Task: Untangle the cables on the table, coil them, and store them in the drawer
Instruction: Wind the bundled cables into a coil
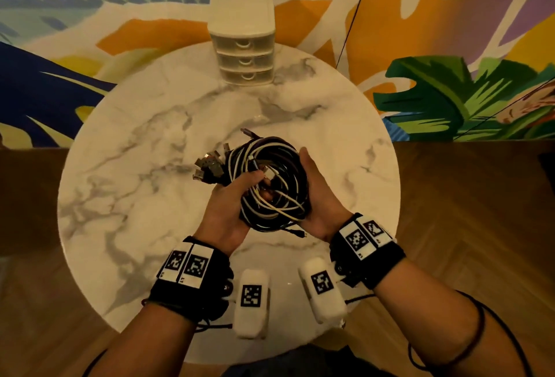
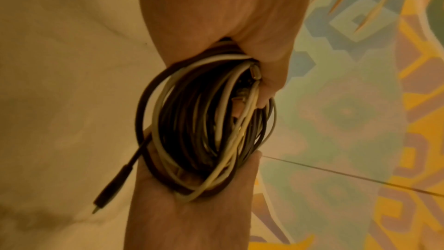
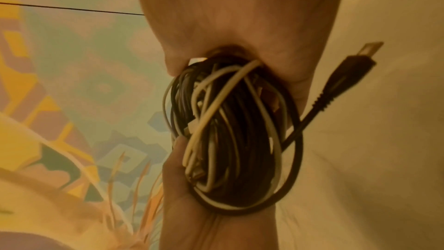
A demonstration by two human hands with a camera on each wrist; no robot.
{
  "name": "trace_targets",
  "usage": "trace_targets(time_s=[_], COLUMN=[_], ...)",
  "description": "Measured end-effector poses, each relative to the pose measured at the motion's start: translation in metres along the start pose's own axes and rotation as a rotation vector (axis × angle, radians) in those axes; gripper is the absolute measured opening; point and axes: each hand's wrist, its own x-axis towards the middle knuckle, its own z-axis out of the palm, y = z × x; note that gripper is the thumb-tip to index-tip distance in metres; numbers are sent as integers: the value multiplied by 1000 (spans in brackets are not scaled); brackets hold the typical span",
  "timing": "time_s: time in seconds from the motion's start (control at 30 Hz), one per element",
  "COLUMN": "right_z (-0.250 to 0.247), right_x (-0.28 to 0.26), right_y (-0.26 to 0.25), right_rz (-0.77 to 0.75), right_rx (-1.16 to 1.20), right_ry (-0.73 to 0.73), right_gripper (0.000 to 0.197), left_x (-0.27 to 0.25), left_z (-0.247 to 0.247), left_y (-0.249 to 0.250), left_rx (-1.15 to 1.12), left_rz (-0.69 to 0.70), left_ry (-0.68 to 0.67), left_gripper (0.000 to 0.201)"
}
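A coil of black and white cables (image 1: 274, 187) is held above the middle of the round marble table (image 1: 144, 142). My left hand (image 1: 240, 193) grips its left side with the thumb over the strands. My right hand (image 1: 310, 181) cups and grips the right side. Several USB plugs (image 1: 207, 166) stick out to the left of the coil. In the left wrist view the cable coil (image 2: 204, 121) has a black plug (image 2: 108, 195) hanging loose. The right wrist view shows the cable coil (image 3: 228, 130) and a black USB plug (image 3: 355, 64) sticking out. The white three-drawer unit (image 1: 244, 46) stands at the table's far edge with its drawers closed.
Two white tagged blocks (image 1: 252, 301) (image 1: 322, 289) lie at the table's near edge below my wrists. A colourful painted wall lies beyond the table, with a thin black cord (image 1: 354, 16) running down it. Wooden floor surrounds the table.
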Motion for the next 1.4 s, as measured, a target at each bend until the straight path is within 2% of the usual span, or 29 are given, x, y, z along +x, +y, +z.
trace_targets(time_s=[0.07, 0.2, 0.27, 0.37, 0.47, 0.7, 0.83, 0.97, 1.07, 1.27, 1.33, 1.4], right_z=[8, 16, 22, 30, 31, 30, 24, 25, 28, 25, 23, 21], right_x=[12, 31, 42, 59, 75, 111, 133, 160, 173, 190, 193, 193], right_y=[0, -7, -15, -27, -36, -58, -69, -75, -74, -64, -59, -53], right_rz=[-5, 13, 36, 74, 94, 108, 118, 155, 141, 204, 224, 266], right_rx=[12, 34, 26, 30, 57, -7, -36, -58, -109, -120, -95, -1], right_ry=[7, 31, 51, 52, 50, 39, 36, 30, 55, 3, 53, 145], right_gripper=[66, 65, 68, 71, 71, 68, 75, 73, 77, 87, 83, 66], left_x=[9, 27, 36, 51, 66, 102, 119, 136, 143, 144, 142, 142], left_z=[-10, -21, -25, -29, -28, -25, -29, -35, -37, -46, -49, -52], left_y=[12, 31, 41, 55, 65, 74, 80, 89, 92, 84, 79, 73], left_rx=[-4, 6, 15, -18, -50, -72, -80, -86, -92, -111, -137, -131], left_rz=[-67, -137, -167, -207, -226, -152, -129, -103, -122, -168, -171, -164], left_ry=[-45, -118, -140, -179, -222, -171, -182, -135, -97, -92, -67, -45], left_gripper=[36, 12, 15, 28, 20, 22, 21, 20, 21, 16, 22, 27])
